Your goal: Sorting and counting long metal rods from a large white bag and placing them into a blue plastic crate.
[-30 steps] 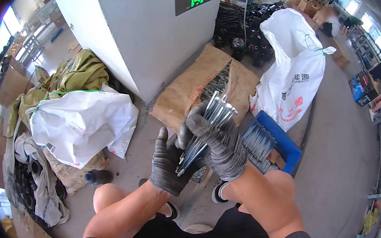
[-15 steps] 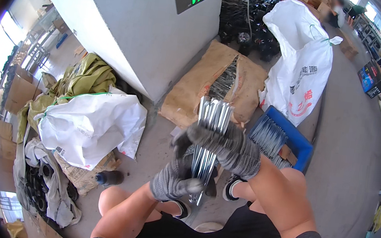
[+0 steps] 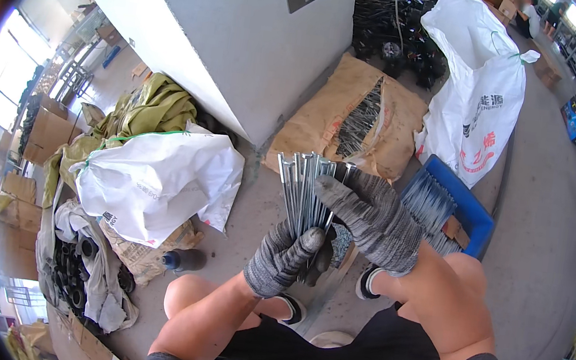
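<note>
Both my hands wear grey knit gloves and hold one bundle of long thin metal rods [image 3: 305, 189] upright in front of me. My left hand [image 3: 282, 255] grips the bundle's lower end. My right hand [image 3: 370, 215] lies across the rods' right side, its fingers pressed against them near the top. A blue crate [image 3: 474, 217] with more metal rods sits on the floor just right of my hands. Behind them, a torn brown paper sack [image 3: 324, 123] lies open with dark rods spilling out.
A grey pillar [image 3: 226, 43] stands ahead. White woven sacks rest on the floor, one to the left [image 3: 151, 181] and one at the back right [image 3: 482, 96]. Cardboard boxes, cloth and black parts pile up along the left. My bare knees are below.
The rod bundle has swung from a tilt to upright and been squared up. My right hand slid to the bundle's upper right side; my left hand stays at its foot.
</note>
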### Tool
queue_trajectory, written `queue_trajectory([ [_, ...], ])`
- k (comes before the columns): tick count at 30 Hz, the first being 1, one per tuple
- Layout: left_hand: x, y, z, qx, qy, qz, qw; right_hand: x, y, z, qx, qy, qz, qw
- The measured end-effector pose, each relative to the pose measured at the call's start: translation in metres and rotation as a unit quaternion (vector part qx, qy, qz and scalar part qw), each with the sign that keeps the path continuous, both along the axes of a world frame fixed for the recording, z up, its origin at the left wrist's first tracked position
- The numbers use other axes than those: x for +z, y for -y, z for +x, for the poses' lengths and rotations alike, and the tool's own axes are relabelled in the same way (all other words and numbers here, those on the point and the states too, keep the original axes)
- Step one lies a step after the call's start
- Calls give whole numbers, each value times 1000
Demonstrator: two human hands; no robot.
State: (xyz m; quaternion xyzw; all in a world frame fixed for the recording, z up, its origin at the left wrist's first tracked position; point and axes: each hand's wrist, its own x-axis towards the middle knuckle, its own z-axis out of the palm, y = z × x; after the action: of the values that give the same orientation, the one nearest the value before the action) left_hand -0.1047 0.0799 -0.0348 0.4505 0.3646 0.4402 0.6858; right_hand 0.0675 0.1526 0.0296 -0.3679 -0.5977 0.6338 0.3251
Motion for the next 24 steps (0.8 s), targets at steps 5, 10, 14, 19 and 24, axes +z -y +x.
queue_trajectory([
  [5, 1, 0, 9, 7, -27, -11, 1000, -32, -6, 2, -22, 32, 120, 992],
  [10, -2, 1, 8, 4, -6, -38, 999, -20, 0, -4, -69, 5, 122, 990],
  [14, -1, 0, 10, -6, -24, -29, 999, -44, -11, 6, -106, 48, 249, 961],
  [19, -4, 8, 12, -6, -22, -61, 998, -29, -18, 7, -37, 80, 218, 972],
  [24, -11, 8, 7, -49, -12, -72, 996, -2, -16, 16, 48, 65, 65, 995],
])
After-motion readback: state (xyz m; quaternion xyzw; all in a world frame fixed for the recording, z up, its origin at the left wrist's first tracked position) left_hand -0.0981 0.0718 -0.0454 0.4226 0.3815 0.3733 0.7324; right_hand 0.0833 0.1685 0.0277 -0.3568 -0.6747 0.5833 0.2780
